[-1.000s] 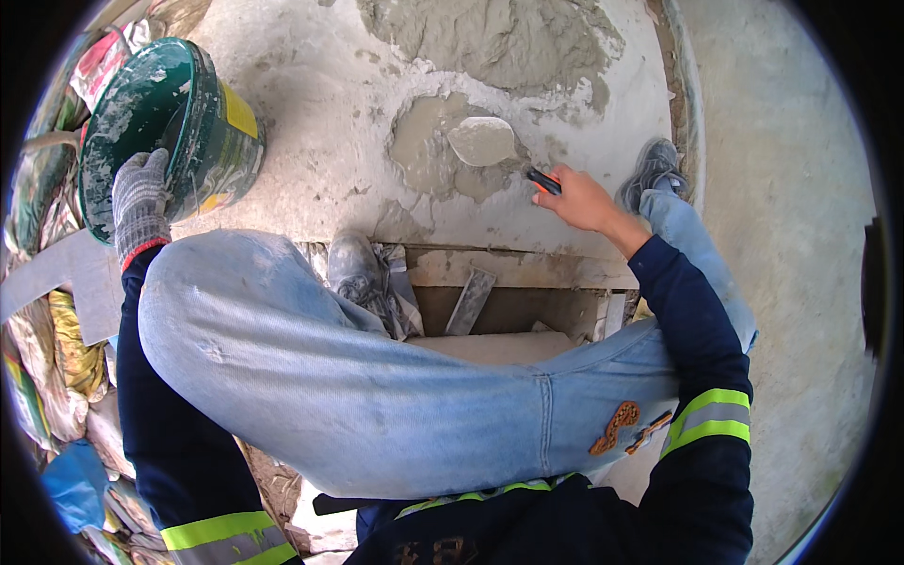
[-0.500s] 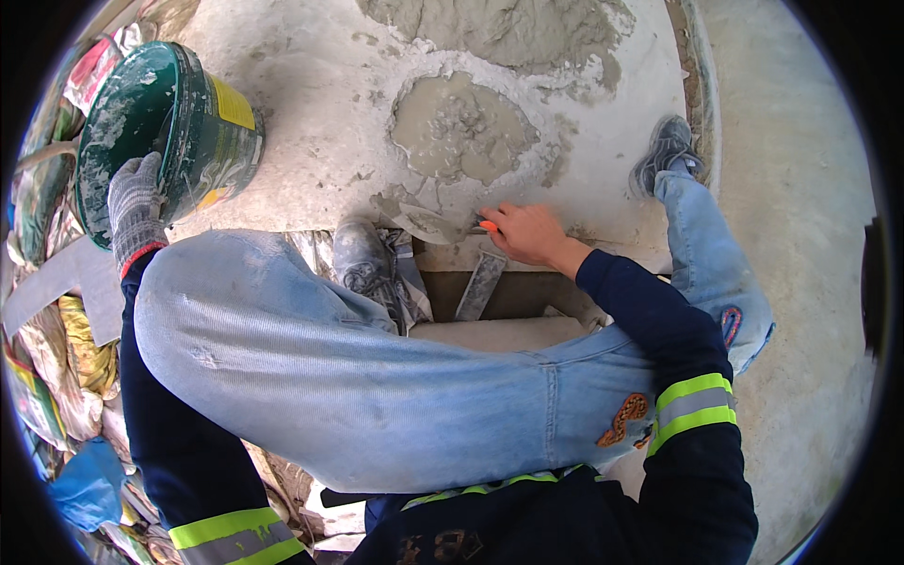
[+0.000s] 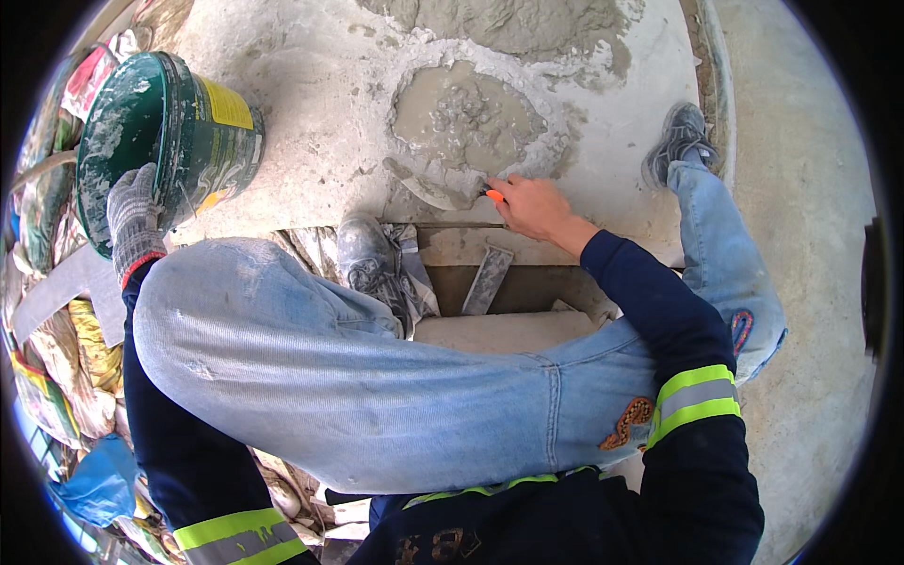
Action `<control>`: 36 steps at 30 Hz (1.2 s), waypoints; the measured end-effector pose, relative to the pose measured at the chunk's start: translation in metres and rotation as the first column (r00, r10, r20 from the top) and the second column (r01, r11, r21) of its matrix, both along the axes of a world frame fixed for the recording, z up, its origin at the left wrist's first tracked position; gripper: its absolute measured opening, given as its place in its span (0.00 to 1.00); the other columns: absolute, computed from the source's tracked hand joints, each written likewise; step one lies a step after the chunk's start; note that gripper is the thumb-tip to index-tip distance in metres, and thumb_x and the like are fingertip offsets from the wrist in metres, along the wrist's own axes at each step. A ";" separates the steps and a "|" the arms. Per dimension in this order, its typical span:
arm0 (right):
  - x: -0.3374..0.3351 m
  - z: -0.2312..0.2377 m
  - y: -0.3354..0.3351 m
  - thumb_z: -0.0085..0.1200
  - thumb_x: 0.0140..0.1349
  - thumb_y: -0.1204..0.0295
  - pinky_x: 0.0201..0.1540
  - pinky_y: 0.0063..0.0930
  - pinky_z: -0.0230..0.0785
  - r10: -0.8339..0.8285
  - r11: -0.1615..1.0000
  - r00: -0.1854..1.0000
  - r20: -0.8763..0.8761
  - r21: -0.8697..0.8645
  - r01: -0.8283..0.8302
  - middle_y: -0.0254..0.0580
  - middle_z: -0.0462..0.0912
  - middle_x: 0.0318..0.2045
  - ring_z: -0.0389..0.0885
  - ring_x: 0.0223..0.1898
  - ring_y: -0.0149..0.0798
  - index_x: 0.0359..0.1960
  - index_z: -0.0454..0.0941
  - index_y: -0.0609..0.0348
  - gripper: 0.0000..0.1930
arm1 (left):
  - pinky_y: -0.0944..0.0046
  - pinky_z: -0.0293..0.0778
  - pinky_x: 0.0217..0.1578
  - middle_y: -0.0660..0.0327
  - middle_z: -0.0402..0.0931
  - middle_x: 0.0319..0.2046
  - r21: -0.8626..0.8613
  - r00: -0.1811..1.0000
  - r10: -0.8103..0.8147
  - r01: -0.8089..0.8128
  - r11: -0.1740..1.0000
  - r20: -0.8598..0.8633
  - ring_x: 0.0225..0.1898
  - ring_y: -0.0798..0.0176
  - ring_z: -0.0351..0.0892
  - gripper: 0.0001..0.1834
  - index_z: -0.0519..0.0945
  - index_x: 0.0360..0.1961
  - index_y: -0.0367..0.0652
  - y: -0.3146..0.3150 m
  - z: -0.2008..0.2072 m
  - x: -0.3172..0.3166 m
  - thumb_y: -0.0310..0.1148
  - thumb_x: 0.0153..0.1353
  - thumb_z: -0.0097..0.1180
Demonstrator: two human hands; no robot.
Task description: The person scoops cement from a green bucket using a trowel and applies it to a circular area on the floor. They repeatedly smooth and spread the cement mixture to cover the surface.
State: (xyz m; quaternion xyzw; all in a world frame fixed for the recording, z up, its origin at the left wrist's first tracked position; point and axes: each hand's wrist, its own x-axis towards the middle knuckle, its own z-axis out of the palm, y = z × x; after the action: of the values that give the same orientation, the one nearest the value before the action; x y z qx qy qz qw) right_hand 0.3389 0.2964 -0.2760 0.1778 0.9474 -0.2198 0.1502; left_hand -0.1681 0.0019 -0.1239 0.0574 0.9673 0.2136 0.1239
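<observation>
My left hand (image 3: 135, 215), in a grey knit glove, grips the near rim of a green bucket (image 3: 231, 141) that lies tipped with its mouth to the left. Grey smears coat the bucket inside and out. My bare right hand (image 3: 537, 209) is closed round the orange-and-black handle of a trowel (image 3: 428, 191). The trowel's blade points left, low over the pale board, just below a wet pool of mortar (image 3: 461, 122) with a powdery rim. A larger mound of grey mortar (image 3: 537, 28) spreads beyond the pool.
My left shoe (image 3: 365, 252) stands at the board's near edge and my right shoe (image 3: 678, 141) at its right side. Below the edge is a recess with a dusty metal strip (image 3: 487, 280). Crumpled sacks (image 3: 66, 367) and a blue plastic bag (image 3: 99, 480) crowd the left.
The trowel and my right hand have shifted slightly away from me, nearer the mortar pool. My left hand still holds the bucket in about the same place.
</observation>
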 end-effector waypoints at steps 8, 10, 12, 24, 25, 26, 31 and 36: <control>-0.004 0.018 0.010 0.52 0.64 0.62 0.39 0.48 0.74 -0.118 0.991 0.993 -0.013 -0.062 0.117 0.50 0.82 0.39 0.82 0.37 0.55 0.56 0.75 0.55 0.20 | 0.61 0.79 0.37 0.53 0.84 0.41 0.007 0.999 0.030 -0.030 1.000 -0.031 0.37 0.60 0.84 0.27 0.79 0.55 0.36 0.006 0.002 0.010 0.46 0.62 0.60; -0.009 0.024 0.009 0.52 0.64 0.63 0.40 0.48 0.74 -0.152 0.986 0.988 -0.014 -0.069 0.150 0.50 0.83 0.40 0.82 0.37 0.55 0.56 0.75 0.55 0.20 | 0.60 0.78 0.38 0.53 0.84 0.42 -0.020 0.999 0.010 -0.011 1.000 -0.042 0.37 0.60 0.84 0.26 0.80 0.54 0.37 0.004 0.001 0.008 0.47 0.63 0.60; -0.007 0.021 0.009 0.51 0.63 0.63 0.38 0.48 0.75 -0.156 0.987 0.983 -0.094 -0.061 0.151 0.50 0.82 0.37 0.82 0.36 0.55 0.54 0.76 0.55 0.19 | 0.60 0.78 0.40 0.54 0.84 0.42 -0.068 0.999 -0.031 0.029 0.997 -0.031 0.38 0.59 0.84 0.25 0.81 0.53 0.39 0.006 0.005 0.009 0.47 0.63 0.59; 0.019 0.016 0.017 0.51 0.64 0.61 0.33 0.45 0.75 0.205 0.972 0.973 0.106 0.094 -0.215 0.44 0.82 0.33 0.83 0.31 0.50 0.51 0.79 0.50 0.16 | 0.60 0.78 0.39 0.54 0.84 0.42 -0.074 0.996 -0.031 0.025 0.997 -0.081 0.38 0.58 0.84 0.24 0.81 0.53 0.40 0.013 0.010 0.022 0.47 0.64 0.57; 0.020 0.015 0.020 0.51 0.64 0.61 0.33 0.45 0.75 0.211 0.968 0.972 0.106 0.117 -0.223 0.43 0.82 0.32 0.83 0.30 0.50 0.51 0.79 0.50 0.16 | 0.59 0.78 0.39 0.54 0.84 0.42 -0.073 0.996 -0.035 0.029 0.997 -0.081 0.38 0.58 0.84 0.24 0.81 0.53 0.40 0.013 0.009 0.021 0.47 0.64 0.57; 0.021 0.014 0.024 0.51 0.64 0.61 0.33 0.45 0.75 0.201 0.969 0.975 0.095 0.130 -0.212 0.43 0.82 0.32 0.83 0.30 0.50 0.51 0.79 0.50 0.16 | 0.60 0.78 0.39 0.53 0.84 0.42 -0.086 0.992 -0.042 0.032 0.996 -0.122 0.38 0.58 0.84 0.24 0.81 0.52 0.40 0.009 0.005 0.016 0.48 0.64 0.57; 0.005 0.034 0.041 0.51 0.64 0.61 0.33 0.46 0.75 0.160 0.975 0.986 0.049 0.150 -0.165 0.44 0.82 0.32 0.83 0.30 0.51 0.50 0.79 0.51 0.16 | 0.59 0.77 0.42 0.52 0.84 0.42 -0.134 0.994 -0.067 0.054 0.989 -0.090 0.39 0.58 0.85 0.25 0.82 0.51 0.41 0.005 0.004 0.008 0.49 0.64 0.57; -0.005 0.042 0.032 0.51 0.64 0.62 0.35 0.48 0.75 0.074 0.994 0.997 0.009 0.082 -0.074 0.48 0.83 0.34 0.83 0.31 0.53 0.52 0.78 0.54 0.17 | 0.59 0.77 0.40 0.53 0.84 0.41 -0.164 0.994 -0.073 0.058 0.985 -0.086 0.36 0.59 0.85 0.25 0.82 0.51 0.41 0.009 0.007 0.014 0.50 0.64 0.57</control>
State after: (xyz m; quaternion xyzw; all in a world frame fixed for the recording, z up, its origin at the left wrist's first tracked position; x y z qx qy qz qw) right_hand 0.3337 0.3287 -0.2343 0.1494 0.9611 -0.1743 0.1537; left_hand -0.1544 0.0106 -0.1164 0.0888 0.9837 0.1277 0.0906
